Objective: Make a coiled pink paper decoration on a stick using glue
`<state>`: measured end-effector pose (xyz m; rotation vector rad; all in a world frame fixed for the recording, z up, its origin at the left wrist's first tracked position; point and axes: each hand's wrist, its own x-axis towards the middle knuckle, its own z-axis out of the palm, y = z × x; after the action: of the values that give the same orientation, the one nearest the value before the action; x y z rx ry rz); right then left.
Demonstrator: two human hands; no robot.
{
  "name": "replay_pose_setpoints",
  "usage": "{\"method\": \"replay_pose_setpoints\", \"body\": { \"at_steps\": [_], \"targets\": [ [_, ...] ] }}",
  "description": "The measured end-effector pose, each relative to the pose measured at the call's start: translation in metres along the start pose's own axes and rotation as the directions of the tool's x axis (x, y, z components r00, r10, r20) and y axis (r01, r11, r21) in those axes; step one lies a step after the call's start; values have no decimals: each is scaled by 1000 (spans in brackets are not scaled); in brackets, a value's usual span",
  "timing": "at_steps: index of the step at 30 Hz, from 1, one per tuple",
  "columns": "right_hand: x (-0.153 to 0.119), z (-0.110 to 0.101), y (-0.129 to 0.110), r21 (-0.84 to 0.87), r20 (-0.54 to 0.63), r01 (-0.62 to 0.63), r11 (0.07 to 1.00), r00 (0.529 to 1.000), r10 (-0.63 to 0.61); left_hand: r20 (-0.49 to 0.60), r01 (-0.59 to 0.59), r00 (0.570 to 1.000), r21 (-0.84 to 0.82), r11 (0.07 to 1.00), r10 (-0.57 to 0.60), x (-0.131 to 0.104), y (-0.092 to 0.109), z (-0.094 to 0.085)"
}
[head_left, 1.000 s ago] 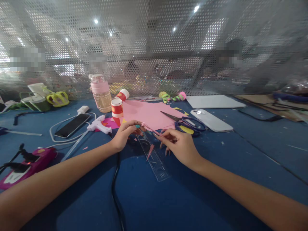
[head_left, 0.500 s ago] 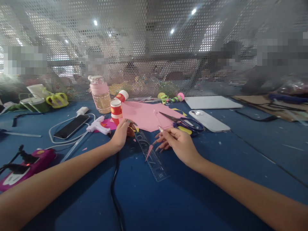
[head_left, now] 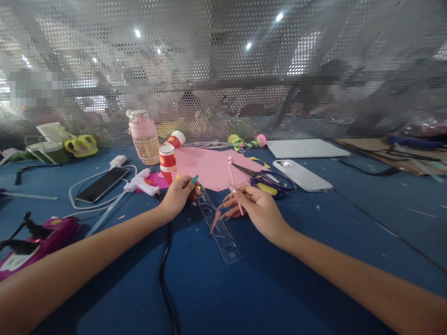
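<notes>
My right hand (head_left: 256, 204) pinches a thin pink stick (head_left: 231, 173) with a small curled top end, between thumb and fingers. The stick slants upright in front of the pink paper sheet (head_left: 202, 163). My left hand (head_left: 179, 193) is closed, fingers curled, with its teal-nailed thumb raised. What its fingers hold, if anything, is hidden. Between the hands lies a clear ruler (head_left: 228, 246) with cut-out shapes. A narrow pink paper scrap (head_left: 214, 222) appears over it, near my right fingertips; whether they touch, I cannot tell. Scissors (head_left: 268, 177) with dark blue handles lie beyond my right hand.
A white glue gun (head_left: 142, 182), red paper cups (head_left: 168, 160) and a pink-topped bottle (head_left: 144, 139) stand or lie left of the sheet. A black phone (head_left: 102, 184), purple power strip (head_left: 45, 237) and black cable (head_left: 164, 274) are nearer left. A white phone (head_left: 303, 176) lies right.
My left thumb has risen and its teal nail now shows. The pink stick in my right hand shows more clearly, its lower end now visible below the fingers. My right hand has shifted slightly left.
</notes>
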<state>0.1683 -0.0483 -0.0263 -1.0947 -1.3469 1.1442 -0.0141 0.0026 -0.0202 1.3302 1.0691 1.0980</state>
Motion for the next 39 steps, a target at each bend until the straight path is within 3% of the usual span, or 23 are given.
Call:
{"method": "replay_pose_setpoints", "body": {
  "at_steps": [9, 16, 18, 20, 22, 23, 26, 28, 29, 31, 33, 36, 39],
  "targets": [
    [2, -4, 3, -68, -11, 39, 997, 999, -40, 28, -107, 994, 119, 987, 104, -2, -4, -1],
    [10, -10, 9, -122, -177, 129, 984, 973, -150, -173, -230, 945, 256, 939, 279, 1, -6, -3],
    [12, -9, 10, -105, -214, 134, 985, 965, -154, -118, -296, 926, 360, 885, 358, 0, -6, -4],
    [12, -9, 10, -54, -229, 124, 991, 964, -134, 54, -412, 896, 472, 780, 440, -5, -3, -4],
    [13, -9, 8, 0, -236, 114, 994, 965, -111, 303, -563, 824, 532, 633, 478, -11, 0, -3],
    [14, -11, 6, 18, -245, 118, 993, 963, -110, 432, -641, 768, 534, 552, 473, -15, 2, -1],
    [19, -18, -1, 28, -307, 176, 984, 938, -159, 773, -816, 555, 437, 378, 306, -24, 8, 3],
    [23, -25, -6, 20, -365, 218, 976, 910, -196, 881, -862, 446, 374, 342, 159, -27, 10, 5],
    [25, -28, -7, 9, -395, 228, 974, 896, -205, 900, -867, 423, 368, 336, 108, -27, 10, 6],
    [27, -33, -9, -27, -434, 239, 971, 872, -227, 896, -857, 441, 401, 325, 58, -26, 9, 5],
    [26, -33, -8, -60, -413, 250, 966, 875, -252, 860, -834, 505, 466, 296, 70, -25, 7, 5],
    [18, -25, -9, -88, -305, 209, 974, 925, -226, 782, -780, 613, 575, 246, 117, -24, 4, 4],
    [10, -14, -11, -146, -179, 146, 978, 969, -171, 714, -716, 692, 663, 220, 105, -25, 2, 5]
  ]
}}
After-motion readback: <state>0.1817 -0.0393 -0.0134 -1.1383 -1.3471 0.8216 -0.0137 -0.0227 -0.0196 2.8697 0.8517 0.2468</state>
